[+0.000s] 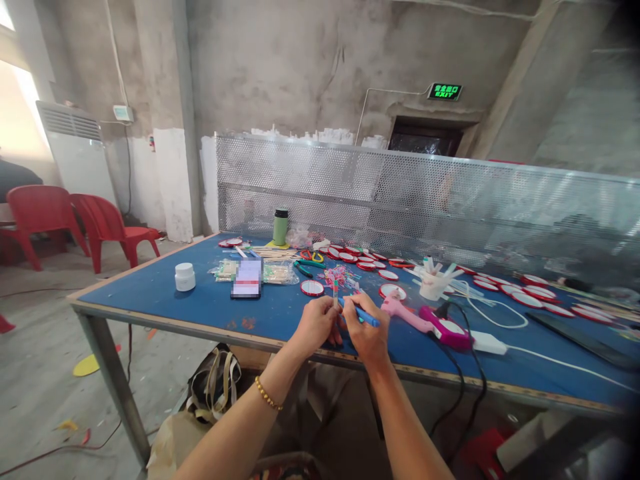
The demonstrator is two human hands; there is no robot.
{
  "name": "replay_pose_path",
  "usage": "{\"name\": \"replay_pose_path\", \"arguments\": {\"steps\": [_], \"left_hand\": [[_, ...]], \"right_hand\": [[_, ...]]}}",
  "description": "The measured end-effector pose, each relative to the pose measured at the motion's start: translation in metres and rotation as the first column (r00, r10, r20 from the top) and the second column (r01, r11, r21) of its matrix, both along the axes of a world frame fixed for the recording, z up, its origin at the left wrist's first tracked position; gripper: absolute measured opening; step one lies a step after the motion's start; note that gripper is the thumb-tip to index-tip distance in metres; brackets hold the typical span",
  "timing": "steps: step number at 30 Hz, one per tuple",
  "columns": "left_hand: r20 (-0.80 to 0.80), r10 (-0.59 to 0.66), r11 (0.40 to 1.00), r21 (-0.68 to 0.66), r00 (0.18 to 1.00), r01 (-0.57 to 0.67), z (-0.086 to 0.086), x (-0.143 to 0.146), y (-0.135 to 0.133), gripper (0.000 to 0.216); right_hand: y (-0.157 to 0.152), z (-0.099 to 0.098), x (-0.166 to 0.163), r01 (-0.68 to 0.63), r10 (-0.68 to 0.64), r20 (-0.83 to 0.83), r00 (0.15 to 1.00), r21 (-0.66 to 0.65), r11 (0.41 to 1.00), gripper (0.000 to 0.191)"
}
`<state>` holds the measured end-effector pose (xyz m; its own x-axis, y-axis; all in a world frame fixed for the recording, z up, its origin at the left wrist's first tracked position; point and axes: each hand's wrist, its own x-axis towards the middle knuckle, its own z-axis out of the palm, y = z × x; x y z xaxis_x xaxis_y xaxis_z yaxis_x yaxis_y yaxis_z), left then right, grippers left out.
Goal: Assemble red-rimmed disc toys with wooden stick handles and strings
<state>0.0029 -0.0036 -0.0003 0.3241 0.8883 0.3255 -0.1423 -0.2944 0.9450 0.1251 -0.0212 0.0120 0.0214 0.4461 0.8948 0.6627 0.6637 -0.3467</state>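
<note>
Close to the table's front edge, my left hand point(321, 321) pinches a small pale strip point(335, 291) with a green end, held upright. A blue pen point(367, 316) is gripped in my right hand point(369, 335), its tip close to the strip; whether they touch I cannot tell. Just beyond my hands lies a loose pile of small colourful pieces point(337, 277). Round white discs with red rims, one of them a disc point(313, 288) left of the strip, lie around. A pink and purple glue gun point(415, 319) rests to the right of my right hand.
On the blue table point(200, 320) stand a white jar point(185, 277), a green bottle point(281, 228) and a white cup point(433, 285) of sticks. A phone point(247, 279) leans left of pliers point(303, 268). Cables run from a white power strip point(489, 343). Perforated metal panels point(320, 193) border the back.
</note>
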Motion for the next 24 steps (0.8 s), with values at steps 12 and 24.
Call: {"name": "replay_pose_path", "arguments": {"steps": [12,24], "left_hand": [[-0.007,0.002,1.000,0.006,1.000,-0.002,0.0012,-0.0004,-0.0005,0.022],[0.002,0.012,1.000,0.003,1.000,-0.012,0.0003,0.0000,-0.0003,0.020]], "right_hand": [[0.0007,-0.0014,-0.0002,-0.018,0.018,-0.021,1.000,-0.015,1.000,0.023],[0.0009,-0.0017,0.0004,-0.016,0.016,-0.004,1.000,0.000,1.000,0.022]]}}
